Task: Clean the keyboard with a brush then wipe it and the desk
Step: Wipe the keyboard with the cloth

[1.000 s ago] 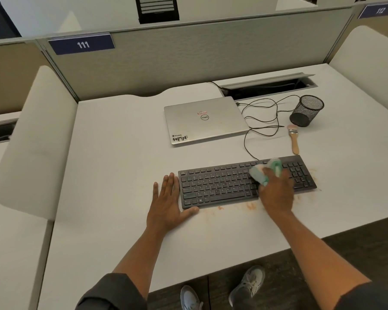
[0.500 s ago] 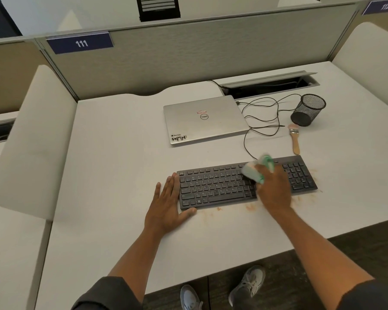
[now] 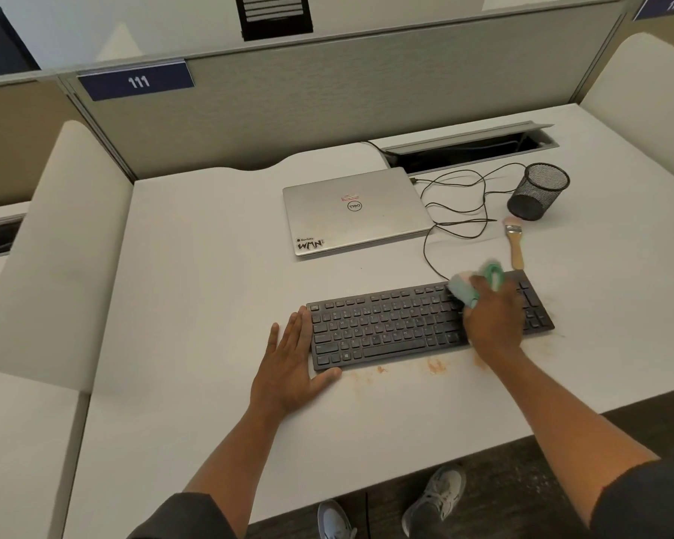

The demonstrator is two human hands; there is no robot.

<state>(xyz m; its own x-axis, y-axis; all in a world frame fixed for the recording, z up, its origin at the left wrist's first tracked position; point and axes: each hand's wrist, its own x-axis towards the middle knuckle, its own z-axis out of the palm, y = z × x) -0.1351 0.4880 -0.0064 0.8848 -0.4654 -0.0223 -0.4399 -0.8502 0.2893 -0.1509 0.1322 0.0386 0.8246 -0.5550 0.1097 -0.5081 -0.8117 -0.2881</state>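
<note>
Head view: my left hand lies flat at the keyboard's left end, bracing it near the desk's front edge, while my right hand presses the bunched cloth on the right keys.

**Shared office, numbered cubicle desks**

Pretty clearly an open-plan office. The white desk sits against a grey fabric partition carrying a blue number plate reading 111, and the next bay over has its own plate, 112. A cable hatch is flipped open in the desk. There's also a closed silver laptop, a mesh pen cup and white side dividers between the bays.
</note>
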